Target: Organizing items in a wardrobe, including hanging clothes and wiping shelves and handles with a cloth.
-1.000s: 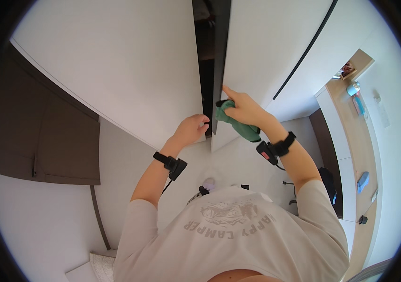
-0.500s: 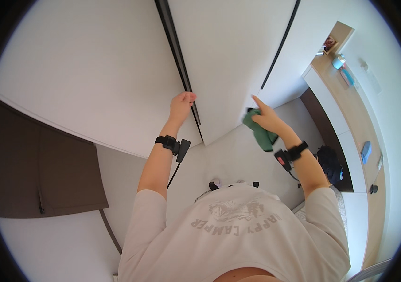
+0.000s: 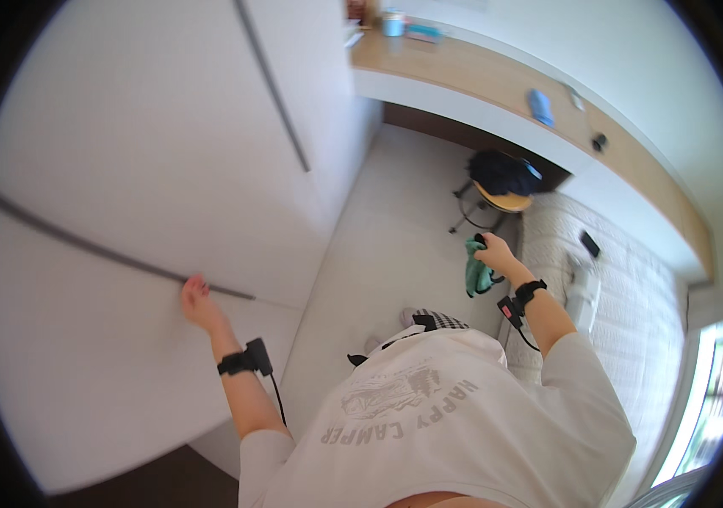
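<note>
My left hand (image 3: 200, 305) is at a white wardrobe door (image 3: 116, 347), its fingers curled against the long dark handle strip (image 3: 137, 261) near the strip's lower end. My right hand (image 3: 498, 253) is closed on a green cloth (image 3: 477, 271) with dark edging, which hangs crumpled below the fingers, over the floor and near the bed's corner. The two hands are wide apart. Both wrists wear black straps with small devices.
A stool (image 3: 509, 201) with a dark bag (image 3: 501, 172) on it stands by a long wooden counter (image 3: 480, 68) holding small items. On the right is a bed (image 3: 632, 271) with a dark phone (image 3: 590, 244) on it. Pale floor (image 3: 378, 212) lies between wardrobe and bed.
My view has turned right, bringing the stool and bed into sight. My right hand, still holding the green cloth, has moved away from the wardrobe. My left hand stays at the handle strip.
</note>
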`<state>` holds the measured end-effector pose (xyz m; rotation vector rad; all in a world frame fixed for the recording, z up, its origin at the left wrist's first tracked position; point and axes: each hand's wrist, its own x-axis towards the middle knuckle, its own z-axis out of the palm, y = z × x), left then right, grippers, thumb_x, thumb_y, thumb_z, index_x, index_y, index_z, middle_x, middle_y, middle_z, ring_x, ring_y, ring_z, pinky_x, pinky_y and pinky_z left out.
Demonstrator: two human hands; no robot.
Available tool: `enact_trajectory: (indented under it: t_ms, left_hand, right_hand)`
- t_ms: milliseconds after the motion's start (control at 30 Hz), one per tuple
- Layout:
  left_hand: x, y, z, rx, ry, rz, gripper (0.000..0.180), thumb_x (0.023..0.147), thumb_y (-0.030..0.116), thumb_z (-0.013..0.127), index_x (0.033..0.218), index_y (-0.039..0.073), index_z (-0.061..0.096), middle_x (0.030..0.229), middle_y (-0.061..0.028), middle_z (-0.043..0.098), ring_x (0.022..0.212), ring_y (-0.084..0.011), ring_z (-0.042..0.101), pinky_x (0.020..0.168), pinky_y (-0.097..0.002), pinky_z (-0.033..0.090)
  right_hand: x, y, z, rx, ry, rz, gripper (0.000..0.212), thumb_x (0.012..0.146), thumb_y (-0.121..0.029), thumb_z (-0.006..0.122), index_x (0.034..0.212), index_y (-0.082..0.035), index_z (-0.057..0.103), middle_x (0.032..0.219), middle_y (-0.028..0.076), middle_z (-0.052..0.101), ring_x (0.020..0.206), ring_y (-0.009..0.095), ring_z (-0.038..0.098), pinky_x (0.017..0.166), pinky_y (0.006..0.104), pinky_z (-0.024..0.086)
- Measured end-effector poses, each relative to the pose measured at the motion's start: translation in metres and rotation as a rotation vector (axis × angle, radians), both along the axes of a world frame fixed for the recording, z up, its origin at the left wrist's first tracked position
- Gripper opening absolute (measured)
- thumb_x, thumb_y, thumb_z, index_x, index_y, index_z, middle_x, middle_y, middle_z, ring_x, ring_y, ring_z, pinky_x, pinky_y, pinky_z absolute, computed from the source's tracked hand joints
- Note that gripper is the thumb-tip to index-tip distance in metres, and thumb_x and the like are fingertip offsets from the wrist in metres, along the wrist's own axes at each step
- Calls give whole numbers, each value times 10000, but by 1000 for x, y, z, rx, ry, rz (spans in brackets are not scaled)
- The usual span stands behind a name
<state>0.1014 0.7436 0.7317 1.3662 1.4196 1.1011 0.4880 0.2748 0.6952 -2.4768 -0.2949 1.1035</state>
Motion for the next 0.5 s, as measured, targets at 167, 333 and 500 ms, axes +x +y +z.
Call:
enact_trajectory:
  t_ms: [167,333,500]
  left_hand:
    - [80,-45,11,40,20,143,303,963,216,373,1063,-3,557,1021,-99,602,916,-212,588,750,-301,478]
    - [66,-100,-50,-288,169,-260,262,940,251,464,1050,29,551,943,-56,593,754,-150,589,632,-247,467]
    - [138,-225,-75,-867,493,-801,297,896,302,540,1083,71,547,965,-41,582,758,-165,595,626,-265,474]
  right_hand:
    - [58,-58,4,186,4,-197,411,688,-119,646,1078,-14,570,953,145,628,892,271,598,785,358,458]
    - [66,-118,-4,267,-27,-467,398,703,-84,651,1091,-29,581,893,73,613,843,178,581,755,305,452]
    - [179,-211,-39,420,-24,-817,398,727,-47,634,1123,-33,587,889,40,603,839,154,566,766,281,439]
